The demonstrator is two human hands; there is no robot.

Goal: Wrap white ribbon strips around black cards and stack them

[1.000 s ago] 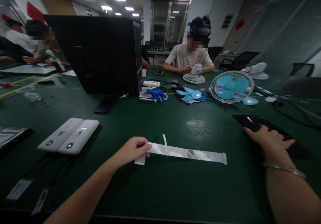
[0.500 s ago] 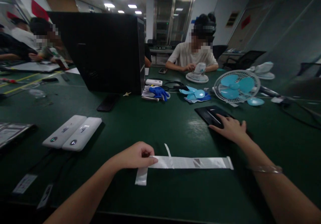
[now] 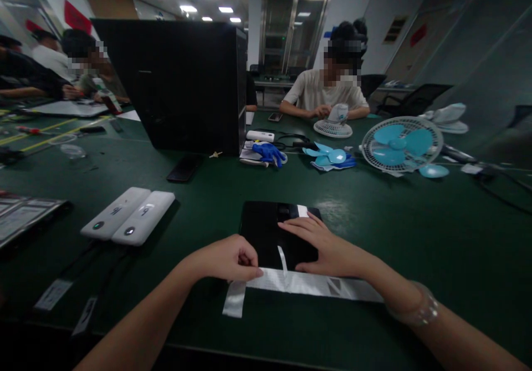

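the black tablet [image 3: 272, 232] has slid in from your right and now lies near the counter's [image 3: 415, 238] front edge, just behind the silvery strip [image 3: 299, 283]. your right hand [image 3: 328, 246] lies on it, fingers open and flat. your left hand [image 3: 226, 260] pinches the strip's left end, fingers closed on it, just beside the tablet's near left corner.

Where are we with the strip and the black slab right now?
Done: the black slab lies flat just behind the silvery strip. In hand: the left hand pinches the strip's left end while the right hand rests on the slab. Left: the strip lies on the table, not applied to the slab.
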